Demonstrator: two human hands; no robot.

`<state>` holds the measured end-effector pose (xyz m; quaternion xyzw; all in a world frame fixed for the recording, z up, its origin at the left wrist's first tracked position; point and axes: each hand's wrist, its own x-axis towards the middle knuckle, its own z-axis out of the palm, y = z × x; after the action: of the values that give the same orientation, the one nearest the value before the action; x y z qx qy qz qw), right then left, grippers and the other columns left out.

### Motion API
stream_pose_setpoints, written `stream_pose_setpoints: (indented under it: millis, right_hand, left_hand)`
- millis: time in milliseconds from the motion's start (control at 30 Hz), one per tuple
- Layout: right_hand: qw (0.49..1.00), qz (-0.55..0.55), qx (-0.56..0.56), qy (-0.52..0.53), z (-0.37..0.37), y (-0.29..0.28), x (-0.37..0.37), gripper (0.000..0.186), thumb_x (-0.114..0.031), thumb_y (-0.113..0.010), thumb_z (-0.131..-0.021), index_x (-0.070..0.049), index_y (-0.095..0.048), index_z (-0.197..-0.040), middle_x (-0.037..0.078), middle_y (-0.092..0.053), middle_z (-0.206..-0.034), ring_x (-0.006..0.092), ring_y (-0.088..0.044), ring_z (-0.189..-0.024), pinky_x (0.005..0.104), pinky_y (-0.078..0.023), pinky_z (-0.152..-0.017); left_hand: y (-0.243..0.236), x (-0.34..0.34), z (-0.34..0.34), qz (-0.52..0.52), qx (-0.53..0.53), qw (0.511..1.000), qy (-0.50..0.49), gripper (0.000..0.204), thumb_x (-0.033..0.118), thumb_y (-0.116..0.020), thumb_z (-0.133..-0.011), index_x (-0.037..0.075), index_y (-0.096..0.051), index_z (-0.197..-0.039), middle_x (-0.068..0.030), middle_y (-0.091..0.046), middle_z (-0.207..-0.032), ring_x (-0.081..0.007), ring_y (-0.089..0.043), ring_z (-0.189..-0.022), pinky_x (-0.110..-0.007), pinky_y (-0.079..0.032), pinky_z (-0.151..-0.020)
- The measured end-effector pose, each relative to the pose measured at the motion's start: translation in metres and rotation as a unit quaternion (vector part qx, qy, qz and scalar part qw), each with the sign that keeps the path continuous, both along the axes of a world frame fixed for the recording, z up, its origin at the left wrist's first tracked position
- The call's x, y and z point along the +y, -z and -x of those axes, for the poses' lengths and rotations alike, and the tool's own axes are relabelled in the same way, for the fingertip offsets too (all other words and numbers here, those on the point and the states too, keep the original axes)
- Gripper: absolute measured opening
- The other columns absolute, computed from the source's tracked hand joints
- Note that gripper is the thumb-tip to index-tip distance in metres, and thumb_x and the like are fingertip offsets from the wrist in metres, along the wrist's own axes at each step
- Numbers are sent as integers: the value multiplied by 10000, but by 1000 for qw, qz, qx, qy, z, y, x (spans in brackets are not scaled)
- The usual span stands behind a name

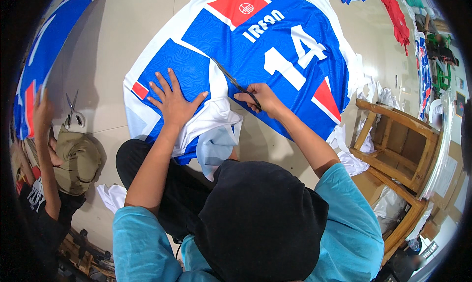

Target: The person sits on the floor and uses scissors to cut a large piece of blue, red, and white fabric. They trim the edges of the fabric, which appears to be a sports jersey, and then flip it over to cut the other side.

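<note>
A large sheet of blue printed jersey fabric [300, 21], with red panels, white lettering and a white border, lies spread on the floor. My right hand [263, 99] is closed round the handles of dark scissors [225, 72]. Their blades point up and to the left, along the white edge between the big sheet and a smaller blue piece [184, 61]. My left hand [173, 101] rests flat on that smaller piece, fingers spread. Beside its wrist, white fabric [211, 117] is bunched up in folds.
At the left, a co-worker's hand [43, 110] touches another blue jersey piece [51, 41]. Open scissors [73, 112] lie on the tiled floor nearby. A wooden frame [393, 139] and white scraps [351, 161] stand to the right; red cloth [393, 14] lies far right.
</note>
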<state>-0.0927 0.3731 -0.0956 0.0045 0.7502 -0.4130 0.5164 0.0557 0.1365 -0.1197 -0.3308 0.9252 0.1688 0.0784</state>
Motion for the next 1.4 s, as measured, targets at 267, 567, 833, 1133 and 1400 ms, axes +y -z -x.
stream_pose_setpoints:
  millis: [267,567,833,1133,1400]
  right_hand:
    - [1000,2,20,-3,5,0,-5,400,-348,-881,-813,-82,-604,-703,13,-569,-590,95,-518,-466,251,-366,-407]
    - [999,7,25,-23,11,11,-2,400,-334,-894,-801,-76,-609,-692,24,-582,-599,101,-536,-473,254,-383,-405]
    - [999,10,34,-40,15,9,0,405,-335,-898,-795,-52,-622,-704,44,-605,-624,110,-555,-488,265,-402,-404]
    - [998,11,38,-55,18,10,2,406,-327,-905,-793,-43,-627,-711,50,-613,-637,115,-563,-492,262,-408,-405]
    - [998,-6,27,-50,22,-4,-8,426,-325,-881,-835,-98,-566,-660,9,-561,-575,85,-495,-431,241,-347,-386]
  left_hand:
    - [9,-2,-3,-1,23,1000,0,1379,818,-725,-702,115,-28,-1662,-330,55,-1677,-600,126,-1506,-821,28,-1094]
    - [7,-1,-2,2,18,1000,5,1359,802,-724,-720,85,-49,-1657,-342,46,-1672,-617,89,-1502,-827,12,-1087]
    - [6,-2,-3,2,13,1000,5,1374,822,-711,-714,95,-29,-1659,-335,65,-1674,-612,106,-1502,-823,20,-1090]
    - [8,-2,-3,6,9,1000,7,1372,816,-715,-716,96,-26,-1659,-331,72,-1675,-616,103,-1500,-824,19,-1088]
    - [5,-1,-2,0,7,1000,3,1367,801,-728,-716,87,-39,-1657,-330,64,-1676,-613,101,-1502,-820,11,-1094]
